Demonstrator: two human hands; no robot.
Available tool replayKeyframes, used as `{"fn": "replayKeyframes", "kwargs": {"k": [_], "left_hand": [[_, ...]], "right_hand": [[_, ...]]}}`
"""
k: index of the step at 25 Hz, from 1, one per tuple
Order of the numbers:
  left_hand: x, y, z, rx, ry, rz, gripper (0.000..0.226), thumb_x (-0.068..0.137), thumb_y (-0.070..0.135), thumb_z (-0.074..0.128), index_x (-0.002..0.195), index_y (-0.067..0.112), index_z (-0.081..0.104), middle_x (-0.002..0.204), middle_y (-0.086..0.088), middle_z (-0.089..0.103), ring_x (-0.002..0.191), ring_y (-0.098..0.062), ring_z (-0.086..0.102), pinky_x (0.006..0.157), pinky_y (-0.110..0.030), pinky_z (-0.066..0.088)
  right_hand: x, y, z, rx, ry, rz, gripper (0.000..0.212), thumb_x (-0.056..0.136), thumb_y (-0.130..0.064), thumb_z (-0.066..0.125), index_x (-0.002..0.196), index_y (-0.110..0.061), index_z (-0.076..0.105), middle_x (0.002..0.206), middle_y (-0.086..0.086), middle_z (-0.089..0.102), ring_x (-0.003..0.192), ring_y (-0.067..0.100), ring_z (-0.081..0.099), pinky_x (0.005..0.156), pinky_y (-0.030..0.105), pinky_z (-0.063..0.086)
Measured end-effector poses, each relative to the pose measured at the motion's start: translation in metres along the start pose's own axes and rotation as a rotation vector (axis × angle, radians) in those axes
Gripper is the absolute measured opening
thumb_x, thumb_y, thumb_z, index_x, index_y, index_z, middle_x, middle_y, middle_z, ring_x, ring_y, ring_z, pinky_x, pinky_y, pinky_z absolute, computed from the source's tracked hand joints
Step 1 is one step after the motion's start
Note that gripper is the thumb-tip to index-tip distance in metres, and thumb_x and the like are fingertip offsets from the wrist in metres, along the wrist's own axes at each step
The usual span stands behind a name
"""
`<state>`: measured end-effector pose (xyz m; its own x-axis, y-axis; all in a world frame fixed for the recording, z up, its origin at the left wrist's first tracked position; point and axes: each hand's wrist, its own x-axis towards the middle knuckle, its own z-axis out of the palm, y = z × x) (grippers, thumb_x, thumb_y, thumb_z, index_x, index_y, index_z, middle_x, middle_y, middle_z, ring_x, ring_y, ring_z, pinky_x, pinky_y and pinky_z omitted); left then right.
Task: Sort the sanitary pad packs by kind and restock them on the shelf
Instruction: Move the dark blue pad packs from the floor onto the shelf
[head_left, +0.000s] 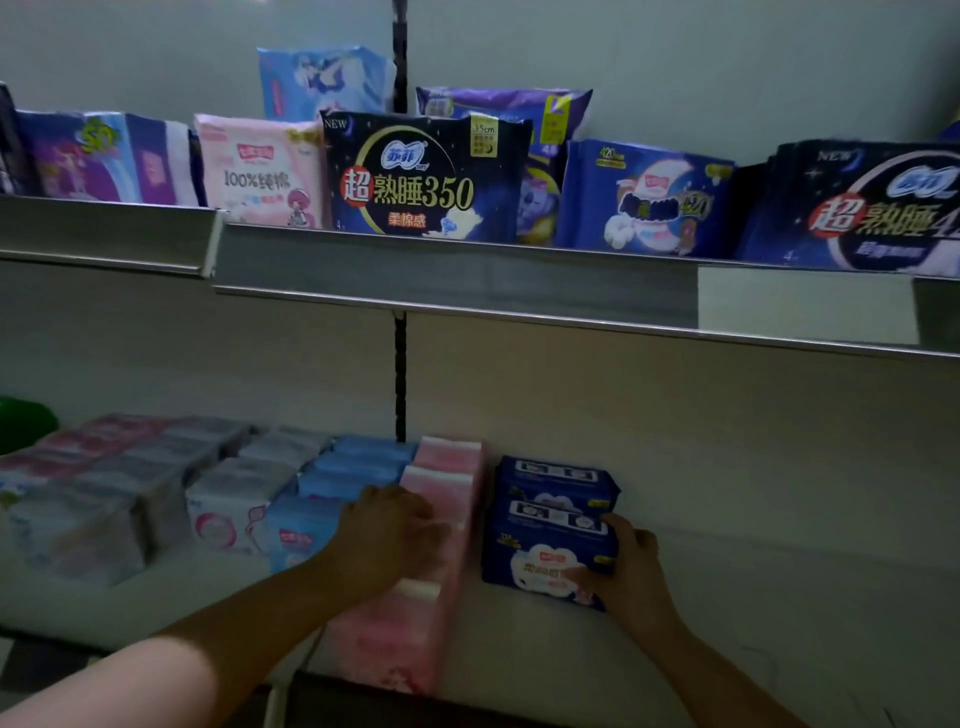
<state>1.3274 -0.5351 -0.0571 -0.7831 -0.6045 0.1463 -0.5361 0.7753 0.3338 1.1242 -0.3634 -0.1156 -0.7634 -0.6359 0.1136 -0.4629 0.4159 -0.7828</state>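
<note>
Blurring pink packs (441, 525) under left hand (387, 527).

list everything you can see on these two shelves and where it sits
black night-use pack marked 350: one, black and navy, upper shelf centre, upright
pale pink cotton pack: one, pink, upper shelf, left of the black pack
purple packs: a few, count unclear, upper shelf far left
light blue pack: one, upper shelf, behind the pink one
blue night pack marked 420: one, upper shelf, right of centre
dark navy packs: a stack, upper shelf far right
grey metal shelf rail: one, front of upper shelf
pink pack row: several, lower shelf centre
light blue pack row: several, lower shelf, left of the pink row
navy packs: two, lower shelf, right of the pink row
left hand: on the pink row
right hand: gripping the front navy pack
</note>
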Motion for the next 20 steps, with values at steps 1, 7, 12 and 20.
{"fn": "replayKeyframes", "kwargs": {"k": [1, 7, 12, 20], "left_hand": [[0.006, -0.001, -0.002, -0.014, 0.020, 0.002, 0.073, 0.067, 0.069, 0.031, 0.111, 0.020, 0.065, 0.115, -0.002, 0.061, 0.110, -0.020, 0.052, 0.096, -0.035, 0.041], [0.033, -0.011, -0.003, 0.034, -0.064, 0.085, 0.031, 0.090, 0.039, 0.045, 0.059, 0.032, 0.047, 0.069, 0.013, 0.052, 0.082, -0.009, 0.055, 0.077, -0.027, 0.038], [0.047, -0.013, 0.000, 0.002, -0.068, 0.189, 0.023, 0.092, 0.036, 0.048, 0.069, 0.034, 0.049, 0.085, 0.013, 0.058, 0.088, -0.008, 0.055, 0.077, -0.026, 0.035], [0.062, -0.007, 0.001, -0.170, -0.108, 0.166, 0.027, 0.092, 0.029, 0.052, 0.065, 0.032, 0.050, 0.081, 0.007, 0.062, 0.077, -0.008, 0.056, 0.059, -0.013, 0.037]], "right_hand": [[0.003, -0.003, 0.002, -0.006, -0.002, 0.007, 0.076, 0.077, -0.014, 0.075, 0.140, -0.012, 0.031, 0.132, 0.016, 0.028, 0.118, 0.030, 0.046, 0.101, 0.028, 0.037], [0.021, -0.007, 0.010, -0.066, 0.004, 0.028, 0.073, 0.081, -0.011, 0.070, 0.141, -0.011, 0.028, 0.131, 0.019, 0.029, 0.115, 0.032, 0.049, 0.102, 0.027, 0.038], [0.026, -0.008, 0.012, -0.144, 0.005, 0.038, 0.076, 0.084, -0.013, 0.067, 0.145, -0.013, 0.021, 0.131, 0.016, 0.029, 0.113, 0.028, 0.051, 0.103, 0.030, 0.040], [0.014, -0.020, 0.001, -0.284, 0.111, -0.005, 0.071, 0.086, -0.025, 0.065, 0.144, -0.014, 0.025, 0.141, 0.014, 0.027, 0.119, 0.026, 0.048, 0.106, 0.035, 0.037]]}}
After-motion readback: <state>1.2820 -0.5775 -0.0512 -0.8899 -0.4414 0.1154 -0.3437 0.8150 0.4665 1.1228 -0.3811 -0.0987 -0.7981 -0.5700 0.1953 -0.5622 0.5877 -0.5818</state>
